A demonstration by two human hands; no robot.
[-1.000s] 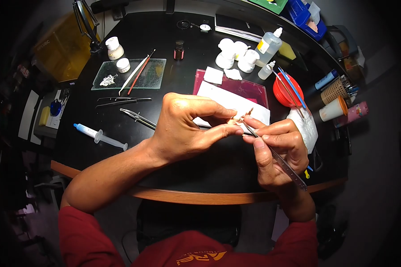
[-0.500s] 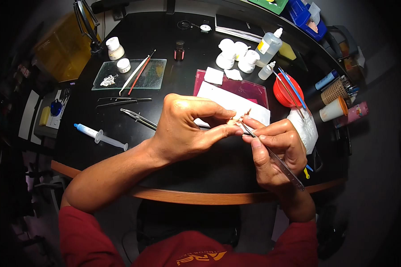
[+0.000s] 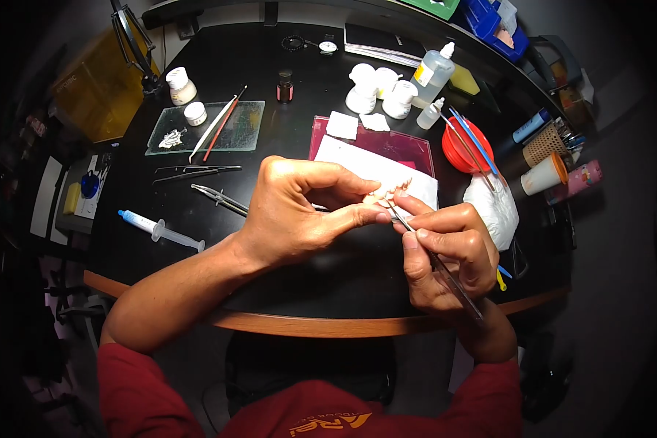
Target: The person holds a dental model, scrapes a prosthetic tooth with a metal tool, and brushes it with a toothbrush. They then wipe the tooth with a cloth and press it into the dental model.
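My left hand (image 3: 288, 208) pinches a small cream dental model (image 3: 377, 199) between thumb and index finger, above the white sheet. Pale tooth-like points stick up from its far side; the fingers cover much of it. In my right hand (image 3: 460, 244) is a slim metal instrument (image 3: 447, 279), gripped like a pen. Its thin tip reaches the model, though exact contact is too small to make out. The right fingertips are close against the model's right side.
Beneath the hands lie a white sheet (image 3: 343, 157) and a maroon plate (image 3: 416, 146). Leftward are a glass slab (image 3: 248, 131) with brushes, tweezers (image 3: 190, 172), a syringe (image 3: 160, 230). White jars (image 3: 361, 98), a squeeze bottle (image 3: 432, 77) and a red bowl (image 3: 458, 153) stand right.
The metal instrument has turned slightly in my right hand, its rear end shifting left. Both hands appear a little further left along with the whole view. The model stays held.
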